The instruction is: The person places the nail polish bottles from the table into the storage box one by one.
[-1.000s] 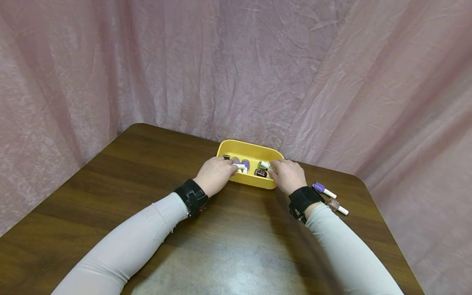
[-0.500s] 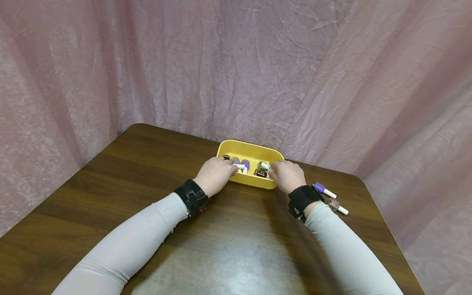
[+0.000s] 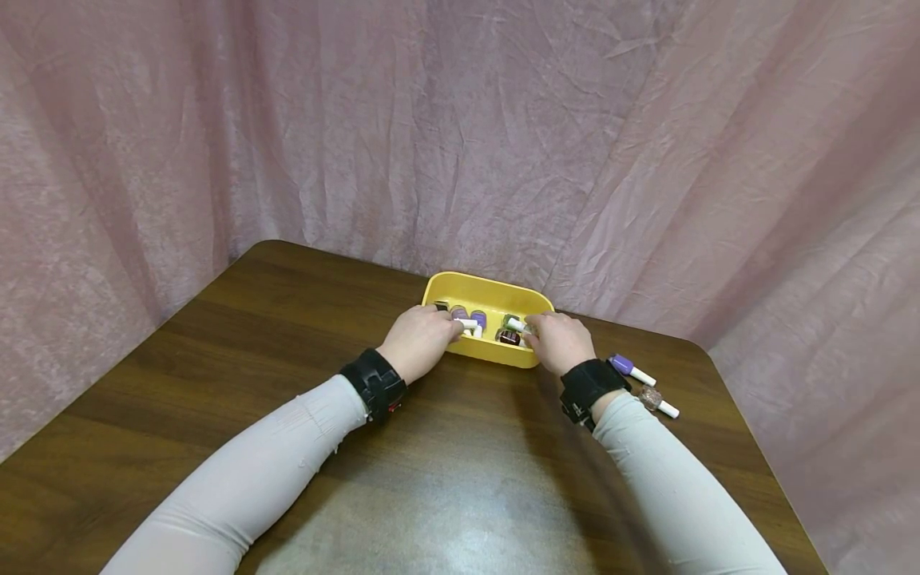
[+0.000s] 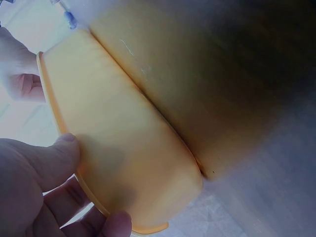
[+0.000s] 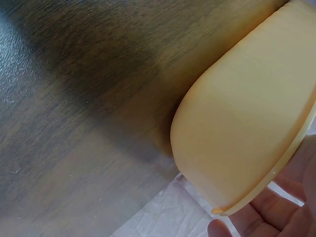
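Observation:
A yellow tub (image 3: 496, 291) stands at the far side of the brown table (image 3: 446, 463), with several nail polish bottles (image 3: 478, 320) inside. My left hand (image 3: 449, 329) grips the tub's left end. Its thumb (image 4: 59, 160) presses the tub's outer wall (image 4: 133, 148) and its fingers curl over the rim. At the tub's right end my right hand (image 3: 535, 331) pinches a white-capped bottle (image 3: 515, 324) over the tub. In the right wrist view only the tub's wall (image 5: 247, 128) and my right hand's fingers (image 5: 276, 212) below the rim show.
Two more bottles lie on the table right of the tub: a purple one (image 3: 622, 366) and a glittery one (image 3: 650, 398), both white-capped. Pink cloth (image 3: 460, 136) hangs behind the table. The table's right edge is close to those bottles.
My right hand has shifted slightly left with the white-capped bottle. The left hand and the tub have stayed put.

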Demonstrator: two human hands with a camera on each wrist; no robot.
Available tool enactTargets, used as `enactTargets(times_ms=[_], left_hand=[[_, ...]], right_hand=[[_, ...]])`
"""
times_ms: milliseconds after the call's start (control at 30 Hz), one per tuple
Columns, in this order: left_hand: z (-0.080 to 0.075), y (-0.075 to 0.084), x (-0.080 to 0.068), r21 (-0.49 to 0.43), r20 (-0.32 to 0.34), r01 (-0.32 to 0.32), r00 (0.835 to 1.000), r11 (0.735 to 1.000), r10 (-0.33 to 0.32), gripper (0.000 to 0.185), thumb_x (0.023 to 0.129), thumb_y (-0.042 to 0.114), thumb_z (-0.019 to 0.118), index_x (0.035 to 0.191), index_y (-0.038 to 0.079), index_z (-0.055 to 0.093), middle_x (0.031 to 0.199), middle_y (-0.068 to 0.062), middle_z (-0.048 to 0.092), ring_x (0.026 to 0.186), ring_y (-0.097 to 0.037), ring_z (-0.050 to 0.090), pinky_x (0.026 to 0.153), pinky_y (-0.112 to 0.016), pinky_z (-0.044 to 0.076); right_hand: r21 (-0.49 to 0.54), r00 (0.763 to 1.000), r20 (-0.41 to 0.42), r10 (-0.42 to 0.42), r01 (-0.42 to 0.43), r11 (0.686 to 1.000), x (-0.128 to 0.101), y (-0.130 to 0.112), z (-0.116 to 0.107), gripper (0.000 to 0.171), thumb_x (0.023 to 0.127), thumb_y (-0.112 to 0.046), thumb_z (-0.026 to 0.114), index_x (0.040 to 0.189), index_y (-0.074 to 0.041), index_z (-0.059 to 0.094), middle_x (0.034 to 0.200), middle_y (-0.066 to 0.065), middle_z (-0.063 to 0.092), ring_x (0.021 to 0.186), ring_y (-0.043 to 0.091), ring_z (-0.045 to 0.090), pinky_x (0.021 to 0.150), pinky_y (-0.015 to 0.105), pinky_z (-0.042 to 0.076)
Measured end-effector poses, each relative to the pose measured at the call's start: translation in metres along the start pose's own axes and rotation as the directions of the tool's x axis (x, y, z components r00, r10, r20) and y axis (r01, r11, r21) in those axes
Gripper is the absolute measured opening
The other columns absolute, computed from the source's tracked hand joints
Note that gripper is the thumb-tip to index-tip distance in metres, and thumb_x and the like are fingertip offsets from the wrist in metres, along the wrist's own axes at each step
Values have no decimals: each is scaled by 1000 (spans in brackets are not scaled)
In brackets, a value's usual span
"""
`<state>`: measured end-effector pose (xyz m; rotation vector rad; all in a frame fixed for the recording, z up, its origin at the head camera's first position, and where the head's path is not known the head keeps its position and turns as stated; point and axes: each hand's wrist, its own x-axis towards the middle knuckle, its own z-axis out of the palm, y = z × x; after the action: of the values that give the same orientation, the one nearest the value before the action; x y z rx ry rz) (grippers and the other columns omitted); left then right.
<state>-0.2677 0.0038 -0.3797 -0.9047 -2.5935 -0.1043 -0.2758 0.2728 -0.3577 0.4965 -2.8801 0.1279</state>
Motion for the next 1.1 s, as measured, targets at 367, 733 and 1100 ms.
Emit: enactTargets(times_ms=[367, 733, 1100], left_hand=[[0, 0, 0, -3, -12, -11, 1000, 1000, 11, 10, 104, 25, 78, 104, 18, 85, 99, -2, 80, 88, -25, 71, 81, -41, 58], [0, 0, 0, 1, -13, -8, 1000, 1000, 8, 10, 104, 25, 77, 105, 18, 85, 99, -2, 80, 88, -24, 71, 81, -40, 58], [-1, 1, -1, -1, -12, -4, 1000, 1000, 4, 10, 104, 25, 78, 105, 18, 85, 99, -2, 80, 88, -24, 71, 81, -40, 58]], right_hand=[[-39, 1000, 9, -4, 4, 999, 1, -1, 0, 18, 102, -18, 80, 116, -9, 82, 96, 9, 78, 95, 33, 73, 87, 57, 54], [-33, 999, 31, 16, -15, 999, 2, 0, 1, 32, 102, -20, 80, 131, -7, 80, 120, 15, 80, 114, 37, 74, 100, 63, 51], [-22, 1000, 0, -10, 10, 1000, 2, 1, 3, 22, 102, -16, 79, 123, -9, 83, 112, 13, 82, 105, 37, 75, 94, 61, 54]])
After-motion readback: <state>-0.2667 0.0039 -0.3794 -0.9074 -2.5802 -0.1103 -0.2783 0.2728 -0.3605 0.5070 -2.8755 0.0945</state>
